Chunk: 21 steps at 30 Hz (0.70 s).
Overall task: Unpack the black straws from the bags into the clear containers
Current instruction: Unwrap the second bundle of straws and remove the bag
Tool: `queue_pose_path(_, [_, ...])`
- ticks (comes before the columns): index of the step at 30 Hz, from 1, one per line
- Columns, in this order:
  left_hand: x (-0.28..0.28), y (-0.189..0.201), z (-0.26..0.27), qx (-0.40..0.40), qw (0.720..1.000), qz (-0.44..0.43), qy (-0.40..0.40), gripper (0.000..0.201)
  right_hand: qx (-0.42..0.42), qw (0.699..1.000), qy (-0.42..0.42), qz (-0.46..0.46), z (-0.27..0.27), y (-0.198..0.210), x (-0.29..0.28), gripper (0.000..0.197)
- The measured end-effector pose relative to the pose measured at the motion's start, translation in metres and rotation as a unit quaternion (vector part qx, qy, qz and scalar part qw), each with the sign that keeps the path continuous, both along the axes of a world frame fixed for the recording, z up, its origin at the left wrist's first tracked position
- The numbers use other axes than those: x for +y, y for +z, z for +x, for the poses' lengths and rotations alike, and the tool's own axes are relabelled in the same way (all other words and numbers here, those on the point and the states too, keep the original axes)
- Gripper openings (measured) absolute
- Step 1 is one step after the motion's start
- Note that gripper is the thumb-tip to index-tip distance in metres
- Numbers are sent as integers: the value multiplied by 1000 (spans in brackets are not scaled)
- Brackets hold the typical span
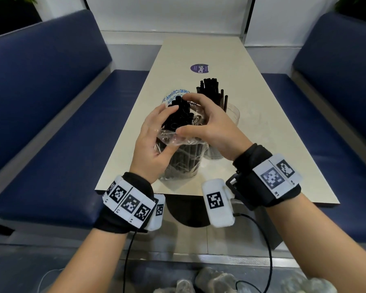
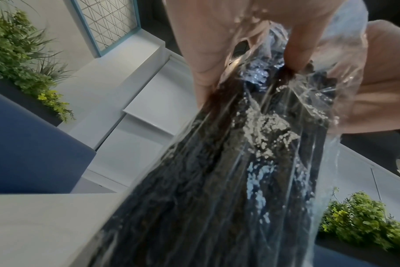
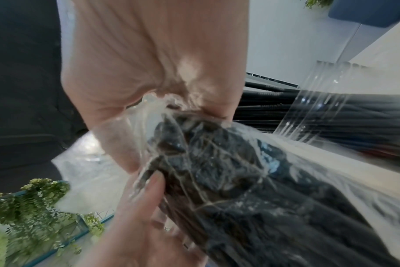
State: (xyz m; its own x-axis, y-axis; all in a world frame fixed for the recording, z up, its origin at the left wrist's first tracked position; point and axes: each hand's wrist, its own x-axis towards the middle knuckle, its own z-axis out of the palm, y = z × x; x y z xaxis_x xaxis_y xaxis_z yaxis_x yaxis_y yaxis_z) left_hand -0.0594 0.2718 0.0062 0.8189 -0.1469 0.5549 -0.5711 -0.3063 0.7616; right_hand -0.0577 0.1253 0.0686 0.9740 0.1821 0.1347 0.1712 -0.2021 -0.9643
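A bundle of black straws (image 1: 179,117) stands upright near the table's front edge, its top sticking out of a crumpled clear bag (image 1: 178,141). Whether the lower part sits in a clear container I cannot tell. My left hand (image 1: 154,136) grips the bag and bundle from the left. My right hand (image 1: 201,119) curls over the straw tops, its thumb pinching the bag's edge. Behind stands a clear container (image 1: 234,117) full of loose black straws (image 1: 209,89). In the wrist views, the wrapped straws (image 2: 217,180) (image 3: 251,180) fill the frame between my fingers.
The beige table (image 1: 273,144) is narrow, with blue bench seats (image 1: 51,134) on both sides. A purple sticker (image 1: 199,68) and a printed round label (image 1: 175,95) lie further back. Cables hang from both wrists below the table's front edge.
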Motion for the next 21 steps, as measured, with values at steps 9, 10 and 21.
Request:
queue_pose_path(9, [-1,9,4,72,988,-111,-78,93,-35,998,-47,10,6,-1,8,59])
queue_pose_path(10, [-2,11,2,81,984,-132,-85,97,-40,998,-46,9,7,-1,9,59])
queue_pose_path(21, [4,3,8,142,972,-182,-32,62,-23,999,-38,26,10,-14,17,64])
